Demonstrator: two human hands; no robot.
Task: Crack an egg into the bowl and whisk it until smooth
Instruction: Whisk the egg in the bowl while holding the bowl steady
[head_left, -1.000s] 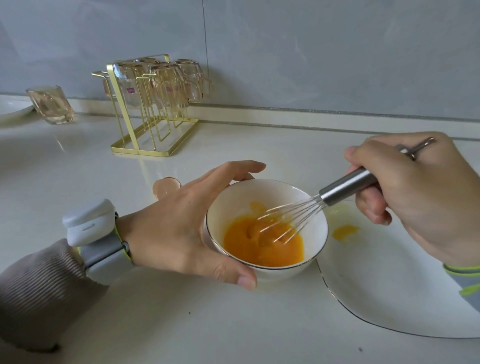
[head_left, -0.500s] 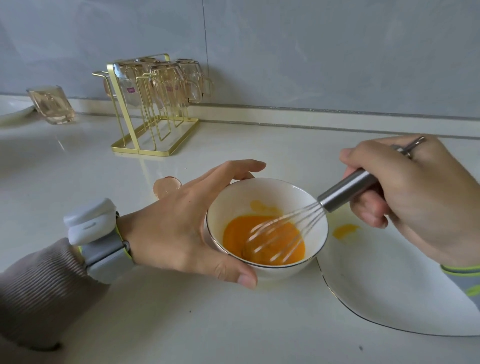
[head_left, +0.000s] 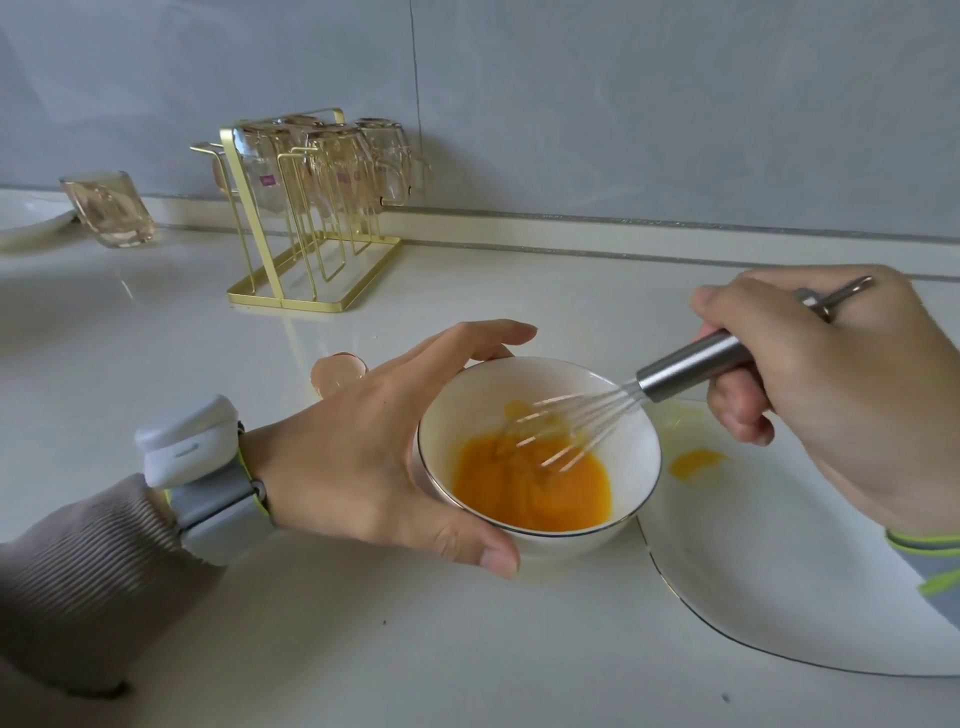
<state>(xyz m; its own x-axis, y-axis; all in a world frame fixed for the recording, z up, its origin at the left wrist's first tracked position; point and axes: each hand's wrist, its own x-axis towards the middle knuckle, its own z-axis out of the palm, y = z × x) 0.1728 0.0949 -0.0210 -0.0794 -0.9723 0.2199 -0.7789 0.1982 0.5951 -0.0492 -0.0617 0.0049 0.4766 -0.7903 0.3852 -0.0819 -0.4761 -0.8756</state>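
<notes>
White bowl (head_left: 631, 441): on tabletop (head_left: 363, 639), cupped by left hand (head_left: 363, 457), fingers (head_left: 467, 338) spread round it
Whisk (head_left: 691, 364): gripped in right hand (head_left: 841, 395), fingers curled tight
Egg (head_left: 530, 488): orange, in bowl, under whisk wires

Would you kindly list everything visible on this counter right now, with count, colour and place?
bowl: one, white, centre, on the counter
beaten egg: orange-yellow pool, inside the bowl
whisk: one, steel, wires in the egg
plate: one, white, right of the bowl
egg spill: one, yellow, on the plate
eggshell: brown, behind the left hand
glass rack: one, gold, back left, holding upturned glasses
loose glass: one, amber-tinted, far left
dish: one, white, far left edge
left hand: cups the bowl
right hand: grips the whisk
</notes>
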